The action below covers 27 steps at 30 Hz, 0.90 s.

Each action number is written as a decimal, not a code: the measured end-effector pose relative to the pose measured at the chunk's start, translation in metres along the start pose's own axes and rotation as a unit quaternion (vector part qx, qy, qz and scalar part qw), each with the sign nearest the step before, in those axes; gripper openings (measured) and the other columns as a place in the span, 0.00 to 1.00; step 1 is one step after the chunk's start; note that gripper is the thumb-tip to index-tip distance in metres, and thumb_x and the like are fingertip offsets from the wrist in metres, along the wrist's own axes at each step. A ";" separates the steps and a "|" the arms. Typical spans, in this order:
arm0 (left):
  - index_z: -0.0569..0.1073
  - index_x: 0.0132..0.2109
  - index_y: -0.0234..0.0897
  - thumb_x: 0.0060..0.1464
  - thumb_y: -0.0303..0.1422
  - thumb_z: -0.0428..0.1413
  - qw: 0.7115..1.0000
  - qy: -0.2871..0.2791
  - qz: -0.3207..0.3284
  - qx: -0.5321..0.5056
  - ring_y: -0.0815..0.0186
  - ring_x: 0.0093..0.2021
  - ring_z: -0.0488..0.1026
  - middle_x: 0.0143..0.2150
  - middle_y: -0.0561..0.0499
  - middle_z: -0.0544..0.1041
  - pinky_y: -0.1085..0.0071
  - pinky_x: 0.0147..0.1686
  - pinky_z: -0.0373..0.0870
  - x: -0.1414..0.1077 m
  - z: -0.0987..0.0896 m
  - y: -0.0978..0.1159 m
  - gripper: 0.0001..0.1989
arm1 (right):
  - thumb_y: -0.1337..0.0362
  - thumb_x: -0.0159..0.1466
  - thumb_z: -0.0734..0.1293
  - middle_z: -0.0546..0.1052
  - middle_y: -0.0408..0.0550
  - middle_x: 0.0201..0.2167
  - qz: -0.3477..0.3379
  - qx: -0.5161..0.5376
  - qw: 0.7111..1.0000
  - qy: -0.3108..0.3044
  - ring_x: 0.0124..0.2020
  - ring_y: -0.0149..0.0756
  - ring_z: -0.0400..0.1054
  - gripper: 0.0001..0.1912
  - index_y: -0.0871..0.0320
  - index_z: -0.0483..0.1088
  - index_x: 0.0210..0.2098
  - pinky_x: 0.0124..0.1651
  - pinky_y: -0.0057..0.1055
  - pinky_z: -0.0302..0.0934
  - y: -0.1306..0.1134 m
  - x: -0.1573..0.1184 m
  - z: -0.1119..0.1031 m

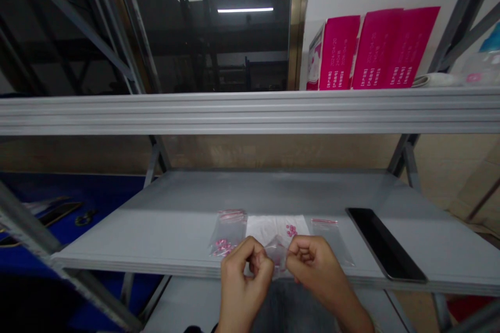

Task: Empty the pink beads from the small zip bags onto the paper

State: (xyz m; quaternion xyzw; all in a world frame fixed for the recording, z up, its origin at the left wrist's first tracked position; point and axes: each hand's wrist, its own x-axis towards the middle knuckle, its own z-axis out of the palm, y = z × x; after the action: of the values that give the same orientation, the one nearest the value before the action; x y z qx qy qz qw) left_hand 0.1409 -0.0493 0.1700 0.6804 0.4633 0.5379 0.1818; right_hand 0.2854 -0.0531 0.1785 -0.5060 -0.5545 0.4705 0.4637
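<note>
Between my hands hangs a small clear plastic bag (278, 254), with something pinkish showing faintly inside. My left hand (247, 270) pinches its left edge, and my right hand (312, 263) pinches its right edge. Behind it, a white sheet (263, 226) lies on the grey shelf, with several small pink pieces (291, 230) on it. To the left lies a zip bag (230, 227) with several pink pieces at its bottom. A flat zip bag (332, 239) lies just right of the sheet; no pieces show in it.
A black tablet or phone (385, 242) lies on the shelf (175, 218) at the right. The upper shelf's metal edge (234, 114) crosses the view and carries pink boxes (394, 49). Further left, dark items lie on a blue surface (113, 187).
</note>
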 end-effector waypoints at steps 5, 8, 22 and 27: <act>0.63 0.23 0.39 0.52 0.30 0.52 0.999 -0.021 0.032 -0.032 0.69 0.22 0.66 0.20 0.57 0.66 0.75 0.24 0.64 -0.002 -0.008 -0.005 0.11 | 0.71 0.47 0.60 0.63 0.34 0.10 0.037 -0.034 0.998 -0.039 0.13 0.23 0.53 0.08 0.55 0.60 0.15 0.17 0.22 0.46 -0.010 -0.001 -0.003; 0.71 0.46 0.38 0.43 0.35 0.64 0.990 -0.096 0.081 -0.068 0.56 0.45 0.74 0.45 0.45 0.76 0.61 0.44 0.71 -0.009 -0.008 -0.012 0.21 | 0.73 0.46 0.59 0.61 0.33 0.11 0.029 -0.035 0.997 -0.067 0.14 0.23 0.54 0.07 0.55 0.60 0.15 0.19 0.22 0.47 -0.010 -0.001 -0.003; 0.71 0.51 0.43 0.43 0.28 0.65 0.946 -0.187 -0.065 -0.258 0.59 0.45 0.73 0.42 0.51 0.76 0.61 0.49 0.65 -0.006 0.004 -0.027 0.26 | 0.65 0.54 0.63 0.59 0.35 0.13 -0.020 -0.074 0.997 -0.028 0.17 0.27 0.53 0.12 0.55 0.59 0.16 0.21 0.26 0.47 -0.002 0.000 -0.014; 0.74 0.49 0.40 0.49 0.40 0.66 0.867 -0.250 -0.127 -0.412 0.64 0.40 0.72 0.38 0.51 0.74 0.70 0.40 0.65 -0.001 0.006 -0.027 0.21 | 0.62 0.61 0.66 0.74 0.45 0.28 -0.251 -0.128 0.959 0.043 0.31 0.36 0.67 0.06 0.57 0.73 0.30 0.36 0.34 0.61 -0.014 -0.006 -0.024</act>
State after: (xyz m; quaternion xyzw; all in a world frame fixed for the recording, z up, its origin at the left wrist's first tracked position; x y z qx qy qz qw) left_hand 0.1349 -0.0351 0.1471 0.5905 0.2207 0.4644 0.6221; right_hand 0.3079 -0.0589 0.1953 -0.4255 -0.6985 0.2424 0.5217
